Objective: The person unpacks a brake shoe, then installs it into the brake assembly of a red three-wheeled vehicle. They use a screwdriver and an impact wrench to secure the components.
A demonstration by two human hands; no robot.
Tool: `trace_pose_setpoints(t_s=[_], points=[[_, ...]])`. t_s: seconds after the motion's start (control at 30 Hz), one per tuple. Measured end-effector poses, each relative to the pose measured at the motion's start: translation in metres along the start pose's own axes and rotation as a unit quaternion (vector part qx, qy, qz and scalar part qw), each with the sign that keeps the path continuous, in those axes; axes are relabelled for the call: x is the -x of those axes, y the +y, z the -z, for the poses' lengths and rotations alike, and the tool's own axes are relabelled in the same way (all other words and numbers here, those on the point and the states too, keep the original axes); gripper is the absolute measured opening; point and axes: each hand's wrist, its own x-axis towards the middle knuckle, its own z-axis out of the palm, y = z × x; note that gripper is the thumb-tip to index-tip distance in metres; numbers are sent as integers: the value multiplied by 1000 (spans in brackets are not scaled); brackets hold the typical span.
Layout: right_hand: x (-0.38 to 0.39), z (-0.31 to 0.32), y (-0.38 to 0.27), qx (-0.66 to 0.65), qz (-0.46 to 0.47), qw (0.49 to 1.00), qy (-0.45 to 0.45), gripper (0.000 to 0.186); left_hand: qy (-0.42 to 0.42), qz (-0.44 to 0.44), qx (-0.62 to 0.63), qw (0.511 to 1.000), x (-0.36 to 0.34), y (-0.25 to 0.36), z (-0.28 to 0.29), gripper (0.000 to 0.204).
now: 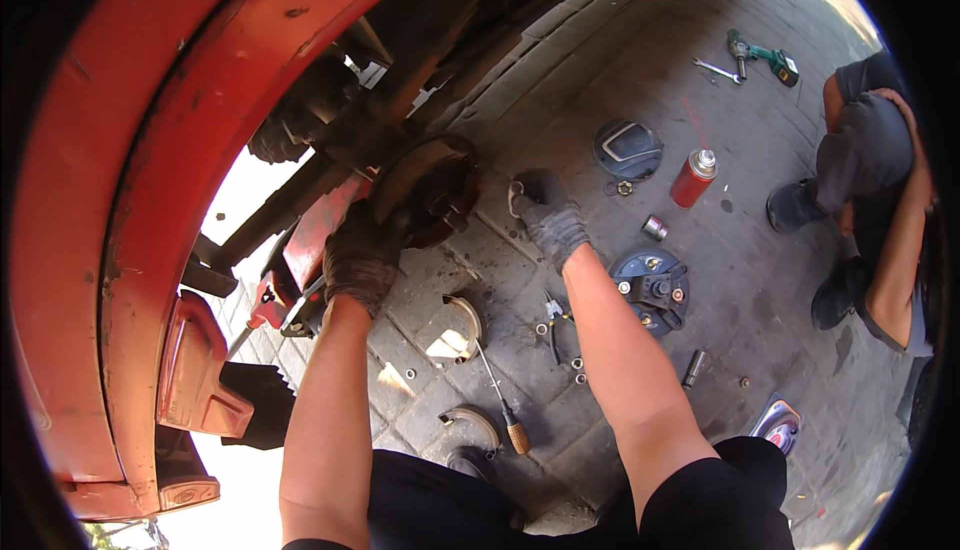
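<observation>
Round dark metal plate [425,190] at the axle's end, tilted, longer visible axis rising rightward. Left hand [362,258] nearer, at its near-left rim; fingers hidden, cannot tell if gripping. Plate lies left of the right hand [550,225], which curls round a small pale-rimmed piece [516,198], blurred. Gloves dark, smudged. Toward the near edge of the gritty paving [760,270]: 2 curved shoes [476,318].

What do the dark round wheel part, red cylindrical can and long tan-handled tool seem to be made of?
Dark round wheel part: probably iron or steel, dull, with brownish tones.
Red cylindrical can: likely painted metal, its top silvery.
Long tan-handled tool: bright shaft, probably steel; handle apparently ribbed, wood or plastic, unclear.
</observation>
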Motion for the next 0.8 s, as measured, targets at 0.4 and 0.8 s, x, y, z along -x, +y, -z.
trace_pose_setpoints(t_s=[0.4, 0.8], points=[[-4, -45, -56, 271, 200, 939, 73, 18, -12, -72, -106, 992, -7, -22, -20, 34], [-17, -38, -48, 313, 239, 919, 11, 22, 1, 13, 44, 999, 2, 2, 3, 54]])
